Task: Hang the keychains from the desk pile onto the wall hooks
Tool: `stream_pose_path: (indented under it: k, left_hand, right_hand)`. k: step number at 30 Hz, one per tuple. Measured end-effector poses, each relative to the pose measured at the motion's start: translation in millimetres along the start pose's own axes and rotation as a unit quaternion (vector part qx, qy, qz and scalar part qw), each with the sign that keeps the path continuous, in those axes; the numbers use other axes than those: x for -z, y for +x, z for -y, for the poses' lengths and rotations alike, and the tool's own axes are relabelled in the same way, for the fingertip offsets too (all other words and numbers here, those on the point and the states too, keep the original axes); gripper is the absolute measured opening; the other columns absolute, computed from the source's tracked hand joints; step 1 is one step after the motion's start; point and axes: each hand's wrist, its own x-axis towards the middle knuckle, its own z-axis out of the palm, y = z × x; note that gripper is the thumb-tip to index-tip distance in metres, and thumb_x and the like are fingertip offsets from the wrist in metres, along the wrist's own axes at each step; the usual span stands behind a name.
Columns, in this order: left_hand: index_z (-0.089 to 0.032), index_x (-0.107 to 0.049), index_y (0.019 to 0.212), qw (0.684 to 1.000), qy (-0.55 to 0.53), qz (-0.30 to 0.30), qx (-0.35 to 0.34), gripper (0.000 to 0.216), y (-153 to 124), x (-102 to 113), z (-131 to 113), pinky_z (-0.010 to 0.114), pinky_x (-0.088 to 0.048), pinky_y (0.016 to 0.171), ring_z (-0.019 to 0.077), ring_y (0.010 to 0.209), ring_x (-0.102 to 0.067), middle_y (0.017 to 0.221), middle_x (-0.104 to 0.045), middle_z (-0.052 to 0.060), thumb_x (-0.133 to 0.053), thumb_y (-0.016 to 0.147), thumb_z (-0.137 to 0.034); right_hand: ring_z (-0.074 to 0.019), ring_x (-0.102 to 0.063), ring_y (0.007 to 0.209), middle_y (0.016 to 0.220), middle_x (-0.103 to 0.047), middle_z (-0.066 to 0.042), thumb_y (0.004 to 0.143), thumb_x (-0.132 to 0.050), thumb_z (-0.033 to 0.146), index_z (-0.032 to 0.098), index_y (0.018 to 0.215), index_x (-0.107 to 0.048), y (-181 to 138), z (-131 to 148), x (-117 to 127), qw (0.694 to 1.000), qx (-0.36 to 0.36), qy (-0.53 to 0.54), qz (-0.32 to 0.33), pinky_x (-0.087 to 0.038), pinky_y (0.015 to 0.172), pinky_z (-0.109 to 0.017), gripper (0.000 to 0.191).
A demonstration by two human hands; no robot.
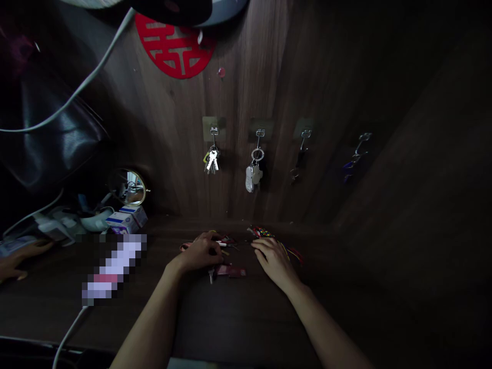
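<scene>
My left hand (200, 252) is over the dark shelf, fingers curled down beside a small pile of keys and cords (229, 242). What lies under its fingertips is hidden. Just in front of it rests a key (211, 275) with a dark red tag (231, 271). A pinkish strap (185, 246) pokes out at its left. My right hand (273, 258) lies low on the shelf, its fingers stretched towards the left. Behind and beside it is a multicoloured beaded cord (263, 232) with loose strands, partly covered by the hand.
On the back panel, wall hooks hold silver keys (212, 160), a ring with a fob (250, 177), a dark key bunch (295, 174) and a blue key holder (349, 168). At left are a round mirror (132, 188), small box (126, 219), black bag (49, 128) and white cable (92, 77).
</scene>
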Motion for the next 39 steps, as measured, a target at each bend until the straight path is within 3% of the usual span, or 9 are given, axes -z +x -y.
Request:
stream_pose_path:
  k: [6,9,12,15,19,24,29,34,39]
  left_hand:
    - [-0.02,-0.068,0.073,0.99,-0.073,-0.115,-0.035,0.014,6.3,0.6,-2.7,0.031,-0.038,0.091,0.022,0.105,-0.053,0.11,-0.057,0.007,-0.061,0.075,-0.032]
    - [-0.018,-0.066,0.073,0.975,-0.158,-0.151,-0.029,0.019,9.8,-1.2,-8.8,0.028,-0.041,0.081,0.0193,0.09,-0.058,0.091,-0.062,0.005,-0.059,0.076,-0.035]
    - [-0.016,-0.062,0.073,0.946,-0.286,-0.153,0.005,0.023,13.4,-7.3,-14.5,0.023,-0.042,0.064,0.0137,0.066,-0.056,0.069,-0.061,-0.001,-0.06,0.075,-0.039]
    - [-0.015,-0.06,0.071,0.909,-0.388,-0.151,0.028,0.025,17.3,-16.1,-18.7,0.019,-0.039,0.054,0.0094,0.055,-0.051,0.061,-0.057,-0.004,-0.064,0.071,-0.04]
    - [-0.015,-0.058,0.067,0.862,-0.479,-0.157,0.058,0.031,21.9,-27.6,-24.5,0.019,-0.04,0.051,0.0083,0.051,-0.052,0.058,-0.058,-0.004,-0.073,0.062,-0.041]
    - [-0.015,-0.055,0.065,0.812,-0.563,-0.122,0.091,0.035,26.0,-40.4,-30.4,0.022,-0.048,0.054,0.0098,0.05,-0.057,0.056,-0.06,-0.006,-0.077,0.056,-0.04]
    - [-0.013,-0.056,0.06,0.822,-0.552,-0.101,0.097,0.036,27.9,-48.0,-34.5,0.022,-0.048,0.053,0.0104,0.051,-0.059,0.057,-0.062,-0.003,-0.077,0.055,-0.042]
    - [-0.013,-0.058,0.058,0.838,-0.527,-0.105,0.101,0.038,27.9,-50.6,-38.5,0.021,-0.047,0.048,0.0119,0.05,-0.06,0.054,-0.062,-0.002,-0.076,0.054,-0.046]
    - [-0.015,-0.052,0.065,0.83,-0.535,-0.128,0.091,0.042,29.9,-54.3,-35.9,0.021,-0.048,0.049,0.012,0.05,-0.061,0.056,-0.063,-0.003,-0.074,0.055,-0.051]
  right_hand:
    - [-0.0199,-0.056,0.095,0.097,-0.067,-0.004,0.085,-0.045,0.019,0.026,0.095,-0.066,0.5,-1.3,-0.1,1.0,0.001,0.016,-0.004,-0.042,0.084,-0.037,0.024]
    - [-0.0199,-0.057,0.092,0.094,-0.067,-0.003,0.085,-0.045,0.018,0.027,0.094,-0.065,2.0,1.8,2.5,0.999,0.001,0.036,-0.015,-0.042,0.082,-0.037,0.024]
    - [-0.02,-0.058,0.09,0.091,-0.067,-0.003,0.085,-0.045,0.018,0.026,0.092,-0.065,4.2,7.6,6.2,0.997,-0.017,0.063,-0.037,-0.043,0.079,-0.036,0.023]
    - [-0.0189,-0.06,0.087,0.088,-0.068,-0.002,0.086,-0.045,0.021,0.026,0.09,-0.065,6.1,15.0,9.6,0.991,-0.034,0.117,-0.053,-0.044,0.078,-0.033,0.022]
    - [-0.0169,-0.062,0.086,0.089,-0.068,-0.002,0.086,-0.044,0.026,0.026,0.091,-0.065,7.5,24.9,12.8,0.974,-0.057,0.213,-0.055,-0.046,0.078,-0.029,0.021]
    - [-0.0178,-0.061,0.09,0.091,-0.068,-0.001,0.084,-0.05,0.03,0.024,0.09,-0.065,10.9,34.6,13.4,0.956,-0.072,0.278,-0.053,-0.044,0.082,-0.029,0.017]
    - [-0.0174,-0.059,0.08,0.079,-0.064,-0.002,0.079,-0.056,0.033,0.022,0.078,-0.063,14.4,39.0,9.2,0.944,-0.062,0.318,-0.056,-0.046,0.075,-0.029,0.013]
    - [-0.0181,-0.059,0.082,0.082,-0.064,-0.002,0.075,-0.061,0.033,0.021,0.079,-0.062,14.3,37.1,6.1,0.926,-0.095,0.358,-0.07,-0.045,0.077,-0.03,0.012]
    - [-0.0176,-0.058,0.076,0.076,-0.063,-0.001,0.073,-0.062,0.034,0.02,0.075,-0.062,13.5,31.9,3.9,0.908,-0.132,0.39,-0.074,-0.044,0.072,-0.029,0.014]
